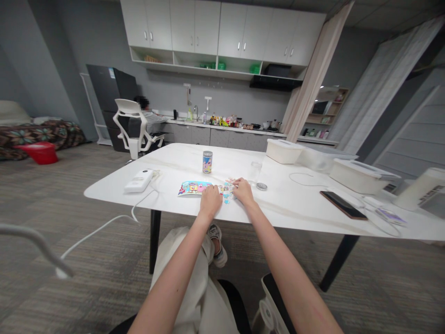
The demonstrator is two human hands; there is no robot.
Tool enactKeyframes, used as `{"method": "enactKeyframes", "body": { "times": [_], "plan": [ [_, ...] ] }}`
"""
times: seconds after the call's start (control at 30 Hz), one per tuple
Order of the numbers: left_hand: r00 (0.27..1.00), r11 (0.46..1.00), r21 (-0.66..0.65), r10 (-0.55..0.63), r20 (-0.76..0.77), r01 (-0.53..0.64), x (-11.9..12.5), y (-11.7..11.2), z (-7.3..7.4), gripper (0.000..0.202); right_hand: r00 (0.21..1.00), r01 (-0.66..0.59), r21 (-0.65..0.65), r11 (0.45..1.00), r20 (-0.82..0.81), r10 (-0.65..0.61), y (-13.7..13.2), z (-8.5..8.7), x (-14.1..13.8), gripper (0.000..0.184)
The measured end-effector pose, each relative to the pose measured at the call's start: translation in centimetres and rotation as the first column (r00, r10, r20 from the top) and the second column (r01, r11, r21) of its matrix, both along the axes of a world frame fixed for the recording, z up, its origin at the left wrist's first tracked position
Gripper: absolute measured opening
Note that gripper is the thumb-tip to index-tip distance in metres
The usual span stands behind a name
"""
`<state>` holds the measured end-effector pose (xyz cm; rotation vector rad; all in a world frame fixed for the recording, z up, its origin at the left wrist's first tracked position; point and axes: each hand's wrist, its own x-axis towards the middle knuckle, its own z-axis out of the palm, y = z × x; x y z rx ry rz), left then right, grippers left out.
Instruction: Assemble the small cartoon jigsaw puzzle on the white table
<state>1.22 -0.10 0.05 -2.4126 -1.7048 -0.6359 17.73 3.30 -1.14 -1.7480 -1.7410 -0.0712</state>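
Observation:
A colourful cartoon sheet [191,187] lies flat near the front edge of the white table [167,169]. My left hand [211,199] rests at its right end, fingers curled down and partly hidden behind the back of the hand. Small loose pieces that look like jigsaw pieces [226,196] are spread just right of it. Over these pieces is my right hand [244,191], its fingers bent and drawn together; what they grip is too small to make out. Behind the sheet stands a cartoon-printed can [207,163]. A clear jar [256,170] and a round lid [262,186] are to the right.
A white power bank-like box [139,181] with a cable lies at left. Toward the right are a phone [342,204], white bins [283,151] and a pale jug-like container [415,188]. Beyond the table, a person [153,118] sits by a white chair [130,123].

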Motion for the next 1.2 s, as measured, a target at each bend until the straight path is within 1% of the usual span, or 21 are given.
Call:
{"method": "enactKeyframes", "body": {
  "times": [0.1, 0.23, 0.3, 0.37, 0.47, 0.57, 0.9, 1.03, 1.2],
  "plan": [
    [1.000, 1.000, -0.003, -0.003, 0.004, 0.003, 0.0, -0.1, 0.1, 0.022, 0.999, -0.029, 0.040, 0.999, -0.037, 0.030, 0.1, 0.0, 0.0, 0.029],
    [1.000, 1.000, -0.011, -0.004, 0.004, 0.004, 0.0, -0.1, 0.2, 0.022, 0.990, -0.128, 0.164, 0.978, -0.036, 0.136, 0.0, 0.4, -0.2, 0.033],
    [1.000, 1.000, -0.007, -0.006, 0.008, 0.006, 0.0, -0.1, 0.1, 0.021, 0.986, -0.160, 0.176, 0.971, -0.022, 0.167, -0.1, 0.6, -0.3, 0.033],
    [1.000, 1.000, -0.002, -0.008, 0.012, 0.008, 0.0, 0.0, 0.1, 0.021, 0.986, -0.162, 0.137, 0.977, -0.018, 0.166, -0.2, 0.6, -0.4, 0.030],
    [1.000, 1.000, -0.004, -0.005, 0.015, 0.005, 0.0, -0.1, 0.1, 0.021, 0.987, -0.158, 0.039, 0.987, -0.019, 0.159, -0.2, 0.5, -0.5, 0.025],
    [1.000, 1.000, -0.001, -0.004, 0.012, 0.004, 0.0, -0.2, 0.1, 0.021, 0.984, -0.178, -0.020, 0.984, -0.013, 0.178, -0.2, 0.3, -0.6, 0.023],
    [1.000, 1.000, 0.006, -0.012, 0.000, 0.012, -0.1, 0.1, 0.0, 0.022, 0.973, -0.225, -0.046, 0.973, 0.033, 0.227, 0.1, -0.1, -0.7, 0.023],
    [1.000, 1.000, 0.009, -0.012, -0.006, 0.012, -0.1, 0.2, 0.1, 0.022, 0.975, -0.214, -0.064, 0.975, 0.049, 0.217, -0.1, 0.3, -0.8, 0.029],
    [1.000, 0.999, 0.030, -0.011, -0.017, 0.012, -0.2, 0.1, 0.1, 0.023, 0.971, -0.210, -0.105, 0.972, 0.098, 0.220, -0.4, 0.8, -1.2, 0.030]
  ]
}}
